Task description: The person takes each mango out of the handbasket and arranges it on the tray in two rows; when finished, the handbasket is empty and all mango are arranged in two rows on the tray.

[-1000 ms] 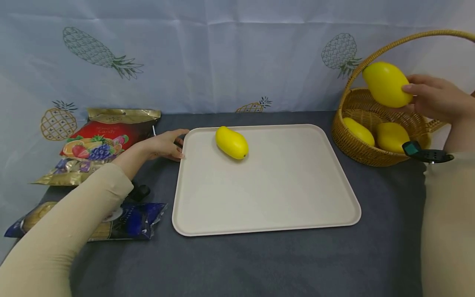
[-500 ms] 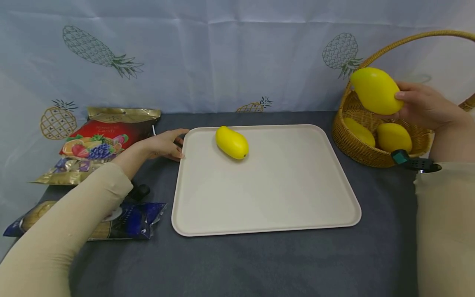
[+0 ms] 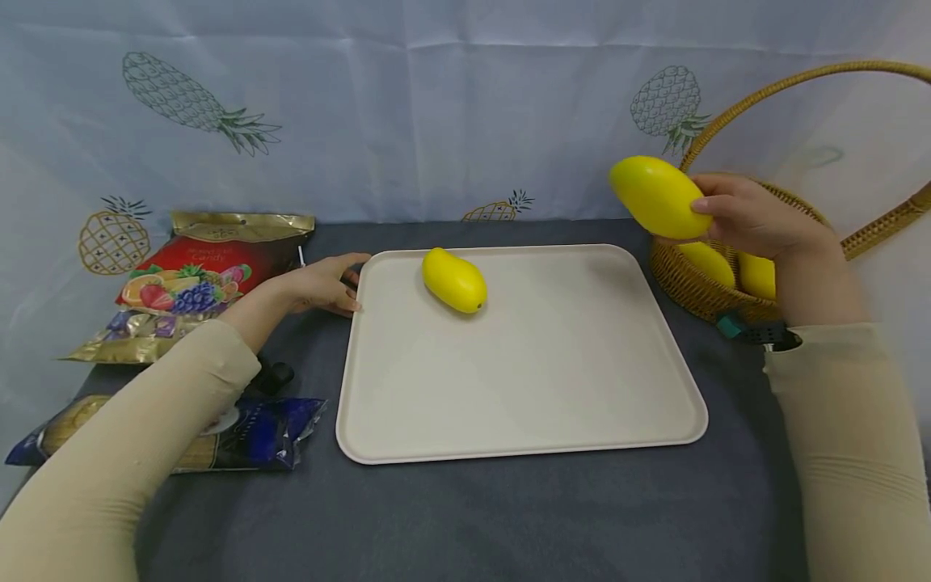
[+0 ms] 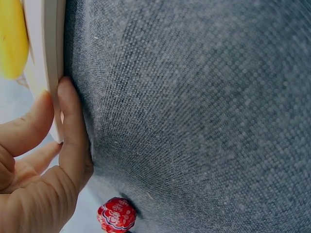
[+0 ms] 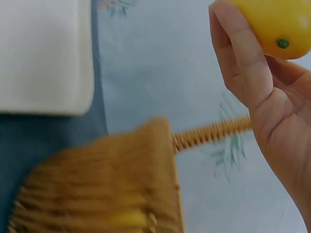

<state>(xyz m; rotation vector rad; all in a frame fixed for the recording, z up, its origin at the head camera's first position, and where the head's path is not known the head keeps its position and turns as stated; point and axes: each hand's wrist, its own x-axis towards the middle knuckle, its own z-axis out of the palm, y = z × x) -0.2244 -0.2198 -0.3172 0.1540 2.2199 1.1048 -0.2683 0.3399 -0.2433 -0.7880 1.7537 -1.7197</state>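
My right hand (image 3: 764,212) holds a yellow mango (image 3: 658,196) in the air, just left of the wicker basket's handle and near the tray's back right corner. The right wrist view shows a small green stem spot on this mango (image 5: 291,24), with fingers and thumb around it. At the tray's left edge, my left hand (image 3: 320,284) pinches the rim of the beige tray (image 3: 524,372); the left wrist view shows thumb and finger on either side of that rim (image 4: 52,58). Another yellow mango (image 3: 454,280) lies on the tray toward the back left.
The wicker basket (image 3: 684,283), partly hidden by my right arm, stands at the right with mangoes (image 3: 709,263) inside. At the left lie a red and gold candy bag (image 3: 196,275) and a blue pasta bag (image 3: 254,436). Behind hangs a pineapple-print cloth (image 3: 451,121).
My right hand has carried the mango left and slightly down, from above the basket to near the tray's back right corner. The left hand and the tray have stayed in place.
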